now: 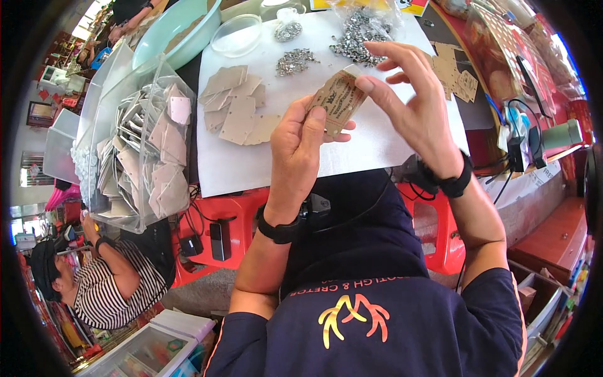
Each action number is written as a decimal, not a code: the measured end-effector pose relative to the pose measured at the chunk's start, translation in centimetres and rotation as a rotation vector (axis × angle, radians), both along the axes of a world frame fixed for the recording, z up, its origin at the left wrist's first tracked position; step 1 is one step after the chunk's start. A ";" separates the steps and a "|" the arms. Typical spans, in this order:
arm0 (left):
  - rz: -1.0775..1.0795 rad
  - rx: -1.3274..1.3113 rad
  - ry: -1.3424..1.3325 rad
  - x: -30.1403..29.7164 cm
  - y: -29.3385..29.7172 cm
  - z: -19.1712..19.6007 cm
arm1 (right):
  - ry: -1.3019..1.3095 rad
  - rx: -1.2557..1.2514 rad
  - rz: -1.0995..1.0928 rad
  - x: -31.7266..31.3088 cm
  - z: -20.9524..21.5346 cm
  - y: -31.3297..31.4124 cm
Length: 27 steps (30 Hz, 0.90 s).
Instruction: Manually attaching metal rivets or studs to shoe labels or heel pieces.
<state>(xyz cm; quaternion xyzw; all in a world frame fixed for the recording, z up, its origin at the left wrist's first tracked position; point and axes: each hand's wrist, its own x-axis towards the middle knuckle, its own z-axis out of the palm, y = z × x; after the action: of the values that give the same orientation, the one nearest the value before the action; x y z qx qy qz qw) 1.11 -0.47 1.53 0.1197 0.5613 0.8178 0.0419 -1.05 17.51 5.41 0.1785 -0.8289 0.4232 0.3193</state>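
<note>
My left hand (296, 139) grips a brown card tag (342, 99) with dark print, holding it tilted above the white sheet (251, 173). Its thumb lies on the card's face. My right hand (414, 100) is raised at the card's upper right corner, fingers spread, thumb tip at or very close to that corner. Whether a tiny piece sits there I cannot make out. Left of the hands lies a loose pile of plain brown card tags (235, 116) with small holes. Beyond the card are a small heap of shiny metal bits (295, 61) and a larger heap of metal bits (358, 44).
A clear plastic bin (141, 207) full of cards stands at the left, below a pale green basin (207, 31). A round clear lid (236, 36) lies at the back. More card tags (466, 86) and cables (518, 125) are at the right. A person in stripes (116, 283) sits left.
</note>
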 end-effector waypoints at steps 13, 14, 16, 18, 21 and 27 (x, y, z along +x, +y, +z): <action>-0.123 0.180 -0.122 0.0 0.1 0.1 | -0.750 -0.547 0.388 0.5 -1.7 0.6; -0.129 0.186 -0.133 0.1 0.2 0.0 | -0.751 -0.545 0.391 0.6 -1.7 0.6; -0.102 0.130 -0.122 0.1 0.3 0.2 | -0.755 -0.590 0.406 0.7 -2.0 0.7; -0.077 0.072 -0.111 0.2 0.4 0.3 | -0.762 -0.598 0.419 0.8 -1.9 0.7; -0.042 0.071 -0.079 0.1 0.4 0.4 | -0.775 -0.641 0.428 0.9 -2.3 0.8; -0.069 0.111 -0.002 -0.1 0.2 0.4 | -0.752 -0.784 0.360 1.2 -2.8 0.8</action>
<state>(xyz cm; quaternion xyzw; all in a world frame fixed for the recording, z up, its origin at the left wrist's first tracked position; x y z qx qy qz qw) 1.06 -0.30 1.89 0.1402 0.5108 0.8458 0.0640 0.14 18.29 2.58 0.0225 -0.6231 0.7811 -0.0324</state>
